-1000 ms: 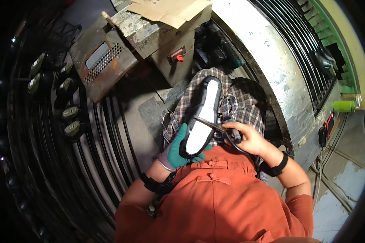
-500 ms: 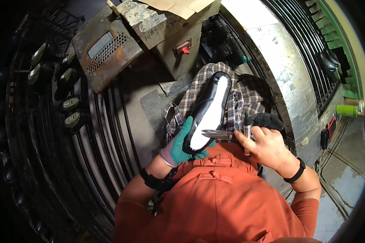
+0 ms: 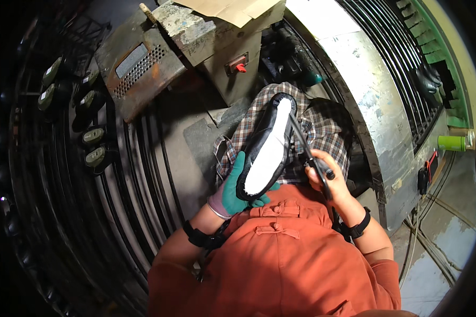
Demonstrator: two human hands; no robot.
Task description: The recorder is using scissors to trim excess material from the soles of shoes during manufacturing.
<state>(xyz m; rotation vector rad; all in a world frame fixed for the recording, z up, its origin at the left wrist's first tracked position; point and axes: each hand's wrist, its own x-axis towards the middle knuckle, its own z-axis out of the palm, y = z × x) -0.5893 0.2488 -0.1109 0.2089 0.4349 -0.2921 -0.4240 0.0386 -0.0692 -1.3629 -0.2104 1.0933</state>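
Observation:
A black shoe upper (image 3: 264, 137) with a long white sole board (image 3: 269, 153) facing up lies slanted over my lap. Its lower end rests in my left hand (image 3: 235, 187), which wears a green glove; the fingers curl around underneath and partly show past the right edge. My bare right hand (image 3: 330, 179) grips a long dark scissors-like metal tool (image 3: 303, 138), whose exact kind is unclear in the blur. The tool's slim far end points up and left to the shoe's upper right edge; whether it touches there I cannot tell.
Plaid cloth (image 3: 322, 121) covers my lap. A worn metal machine with a red switch (image 3: 240, 68) stands ahead, a metal bench (image 3: 365, 84) to the right. Dark rails run on the left beside several shoes (image 3: 94, 156). A green cylinder (image 3: 451, 143) and cables (image 3: 428, 240) lie right.
My right hand has drawn closer to my body and turned the tool. Its end swings from the white board's lower part to the shoe's upper right edge. My left hand stays in place.

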